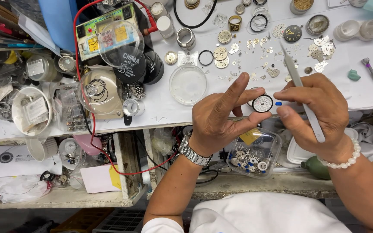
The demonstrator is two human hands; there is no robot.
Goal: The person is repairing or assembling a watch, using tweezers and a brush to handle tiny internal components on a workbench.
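White paper covers your tabletop [368,92], which is crowded with watch parts and tools. Your left hand [221,123] holds a small round watch dial [263,103], white with a dark ring of marks, pinched at its left edge between thumb and fingers [232,92], just above the near edge of the tabletop. Your right hand [318,112] is closed around metal tweezers [301,88], whose tip points to the far side, away from the dial; the thumb comes close to the dial's right edge, beside a tiny blue piece [278,103]. Below your hands, on a lower shelf, sits a clear plastic box [255,153] of small gears. Farther away, loose plates and wheels [247,56] lie scattered on the paper, with a dark dial [292,33] among them. To the left stands a clear round dish [188,85], and farther left an electronic tester [106,32] with red wires.
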